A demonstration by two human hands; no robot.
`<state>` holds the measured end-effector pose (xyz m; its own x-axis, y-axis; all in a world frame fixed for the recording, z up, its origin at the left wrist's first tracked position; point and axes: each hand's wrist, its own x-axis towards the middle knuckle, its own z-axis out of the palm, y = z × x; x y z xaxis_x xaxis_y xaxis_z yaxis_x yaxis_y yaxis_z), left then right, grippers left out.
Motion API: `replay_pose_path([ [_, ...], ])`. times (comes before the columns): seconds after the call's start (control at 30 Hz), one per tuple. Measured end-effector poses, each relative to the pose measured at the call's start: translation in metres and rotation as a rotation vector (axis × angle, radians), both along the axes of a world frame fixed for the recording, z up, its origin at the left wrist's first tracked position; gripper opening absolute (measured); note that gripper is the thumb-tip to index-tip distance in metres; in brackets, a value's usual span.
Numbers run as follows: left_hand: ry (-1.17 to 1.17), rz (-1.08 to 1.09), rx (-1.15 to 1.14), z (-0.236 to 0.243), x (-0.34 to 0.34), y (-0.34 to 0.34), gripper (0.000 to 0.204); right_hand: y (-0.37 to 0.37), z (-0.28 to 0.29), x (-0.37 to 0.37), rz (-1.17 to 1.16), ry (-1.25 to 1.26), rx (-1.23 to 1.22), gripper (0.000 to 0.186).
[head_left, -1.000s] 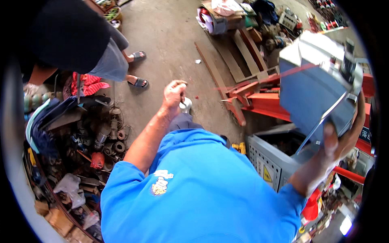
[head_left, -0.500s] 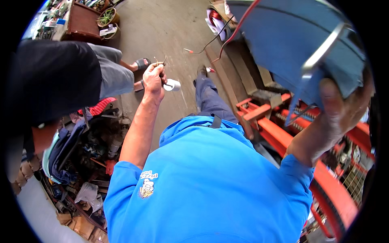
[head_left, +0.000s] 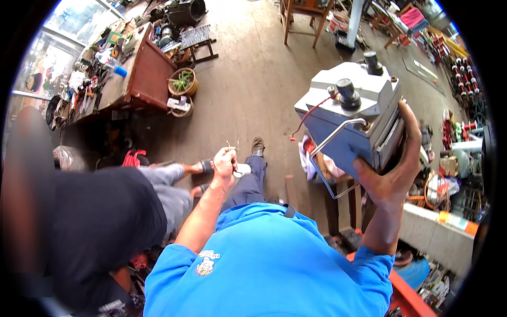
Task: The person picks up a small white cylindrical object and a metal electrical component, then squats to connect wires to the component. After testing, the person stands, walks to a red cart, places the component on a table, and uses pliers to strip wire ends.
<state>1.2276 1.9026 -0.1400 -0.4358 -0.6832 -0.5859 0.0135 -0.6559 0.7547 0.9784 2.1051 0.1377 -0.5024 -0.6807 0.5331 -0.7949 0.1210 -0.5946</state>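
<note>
My right hand (head_left: 393, 171) grips a boxy metal instrument (head_left: 330, 132), thumb on its blue side and fingers along its right edge. Its light grey top carries two black knobs (head_left: 348, 95). A bent metal wire handle (head_left: 330, 140) and a short red wire (head_left: 306, 119) hang off it. My left hand (head_left: 224, 165), lower and further left, is closed, with thin wire-like strands (head_left: 231, 145) sticking up from the fingertips. A white roll (head_left: 242, 170), perhaps tape, sits against the fingers of that hand; how it is held is partly hidden.
A person in a black shirt (head_left: 105, 227) is close on my left. Beyond stand a cluttered brown cabinet (head_left: 153, 68), a potted plant (head_left: 182, 82) and a wooden chair (head_left: 306, 16). A red metal frame (head_left: 404, 298) is at lower right, beside a pale beam (head_left: 433, 232).
The view has swung, showing more of the room ahead. The box has turned so its knobbed top shows, and it appears further left. The left hand keeps its closed grip.
</note>
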Motion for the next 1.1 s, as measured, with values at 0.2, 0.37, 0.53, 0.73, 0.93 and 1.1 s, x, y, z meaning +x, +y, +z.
replay_pose_path([
  [0.2, -0.01, 0.035, 0.054, -0.011, -0.093, -0.101, 0.007, -0.107, -0.015, -0.081, -0.019, -0.079, -0.014, 0.089],
  [0.37, 0.039, 0.08, 0.007, 0.014, -0.169, -0.2, 0.005, -0.204, -0.017, -0.149, 0.03, -0.156, 0.032, 0.088],
  [0.53, 0.095, 0.2, -0.033, 0.027, -0.215, -0.298, 0.007, -0.311, -0.032, -0.215, 0.17, -0.141, 0.001, 0.086],
  [0.73, 0.003, 0.378, -0.067, 0.043, -0.242, -0.407, 0.01, -0.462, -0.042, -0.282, 0.316, -0.088, -0.008, 0.086],
  [0.93, -0.011, 0.575, -0.025, 0.04, -0.259, -0.487, 0.01, -0.602, -0.042, -0.346, 0.441, -0.079, 0.085, 0.089],
  [1.1, 0.041, 0.678, 0.061, 0.013, -0.291, -0.567, 0.009, -0.711, -0.05, -0.399, 0.447, -0.083, 0.114, 0.088],
])
